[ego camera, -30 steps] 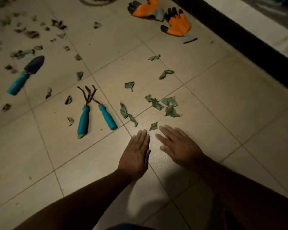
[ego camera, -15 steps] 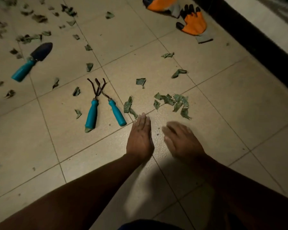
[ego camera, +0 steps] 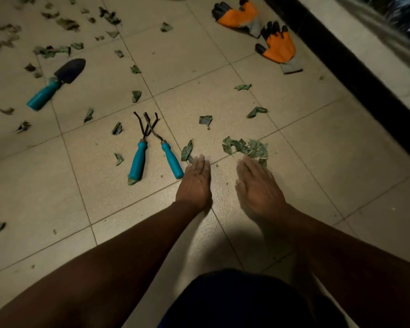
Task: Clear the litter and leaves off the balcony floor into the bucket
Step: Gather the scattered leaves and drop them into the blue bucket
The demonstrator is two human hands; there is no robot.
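A small heap of green leaf scraps (ego camera: 246,148) lies on the beige floor tiles just beyond my right hand (ego camera: 258,188), whose fingertips touch its near edge. My left hand (ego camera: 195,182) rests flat on the floor, fingers together, its tips against a single leaf (ego camera: 187,151). Both hands are palm down and hold nothing. More loose leaves (ego camera: 205,120) are scattered over the tiles, thickest at the far left (ego camera: 52,50). No bucket is in view.
Two teal-handled hand rakes (ego camera: 152,150) lie crossed left of my left hand. A teal-handled trowel (ego camera: 57,82) lies at the far left. Two orange and black gloves (ego camera: 276,47) lie at the top right beside a dark skirting (ego camera: 355,76) under a pale wall.
Both hands have slid forward across the tiles toward the leaves. The scraps ahead of my right hand are bunched into a tighter heap.
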